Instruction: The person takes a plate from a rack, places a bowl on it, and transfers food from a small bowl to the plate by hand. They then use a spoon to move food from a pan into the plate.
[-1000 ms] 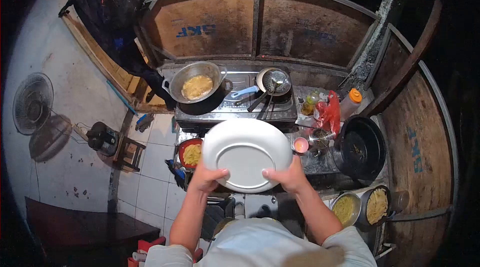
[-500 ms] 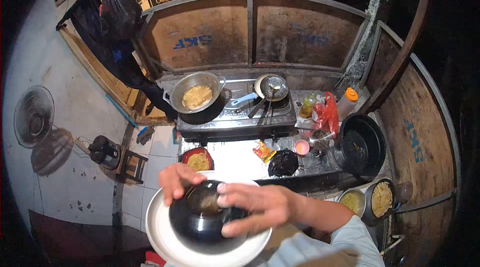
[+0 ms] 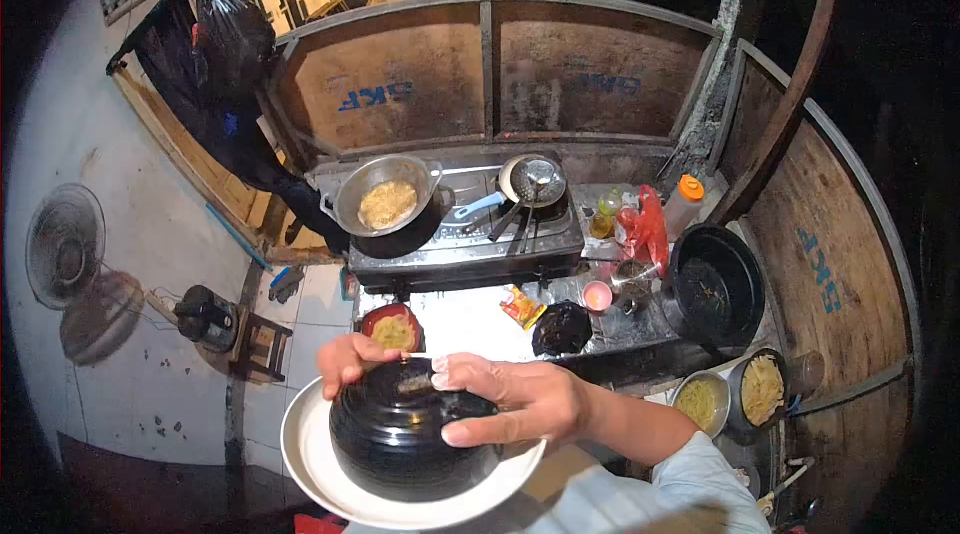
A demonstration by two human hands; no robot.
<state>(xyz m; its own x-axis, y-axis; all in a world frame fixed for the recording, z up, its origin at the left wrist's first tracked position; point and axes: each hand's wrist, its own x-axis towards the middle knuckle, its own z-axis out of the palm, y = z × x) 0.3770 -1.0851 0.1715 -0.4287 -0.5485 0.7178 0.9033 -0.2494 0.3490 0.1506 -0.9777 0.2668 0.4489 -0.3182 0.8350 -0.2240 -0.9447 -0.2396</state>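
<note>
A glossy black ridged bowl (image 3: 415, 434) sits upside down on a white plate (image 3: 310, 459), close to my body at the bottom of the head view. The fingers of my left hand (image 3: 352, 362) curl against the bowl's far left side; the rest of that hand is hidden behind bowl and plate. My right hand (image 3: 515, 399) grips the bowl from the right, its fingers apart over the top and side. Some whitish residue shows on my right fingertips. Whatever lies under the bowl is hidden, as is what bears the plate from below.
Ahead is a stove (image 3: 465, 244) with a wok (image 3: 385, 199) of frying food and a blue-handled pan (image 3: 510, 184). A red bowl of batter (image 3: 393, 329), a yellow packet (image 3: 522, 306), a black plastic bag (image 3: 563, 328) and a black basin (image 3: 715, 279) stand nearer. Food containers (image 3: 702, 402) are at right.
The black bowl has tipped so that more of its ridged underside faces me. My right fingers have shifted slightly on it, and the plate lies a little farther left in view.
</note>
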